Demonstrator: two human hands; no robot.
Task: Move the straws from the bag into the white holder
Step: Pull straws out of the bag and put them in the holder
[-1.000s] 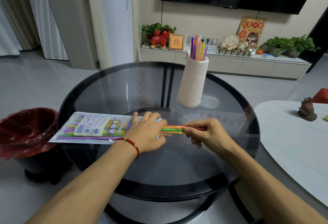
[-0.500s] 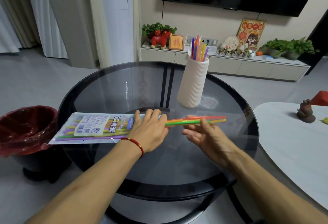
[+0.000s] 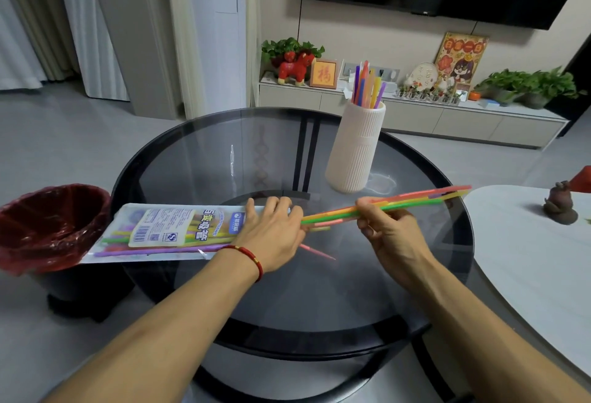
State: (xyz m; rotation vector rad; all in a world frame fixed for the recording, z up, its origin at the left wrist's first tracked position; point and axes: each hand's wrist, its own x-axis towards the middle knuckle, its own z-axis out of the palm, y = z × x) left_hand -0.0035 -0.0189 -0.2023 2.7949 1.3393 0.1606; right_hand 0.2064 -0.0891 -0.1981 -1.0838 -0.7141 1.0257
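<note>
A clear plastic bag of coloured straws (image 3: pixel 166 233) lies flat on the left of the round glass table (image 3: pixel 204 159). My left hand (image 3: pixel 271 236) presses down on the bag's open right end. My right hand (image 3: pixel 388 230) grips a bundle of pulled-out straws (image 3: pixel 415 203), green, yellow, orange and pink, which points up and to the right; their left ends are still by my left hand. One pink straw (image 3: pixel 316 250) lies loose on the glass below my left hand. The ribbed white holder (image 3: pixel 356 150) stands upright behind the hands with several straws (image 3: pixel 367 84) in it.
A bin lined with a red bag (image 3: pixel 48 226) stands on the floor at the table's left edge. A white table (image 3: pixel 527 262) with a small dark figurine (image 3: pixel 559 204) is at the right. A low cabinet with plants and ornaments runs along the back wall.
My right hand has drawn the straw bundle out of the bag to the right and tilted it upward. A pink straw now lies loose on the glass. The left hand stays on the bag.
</note>
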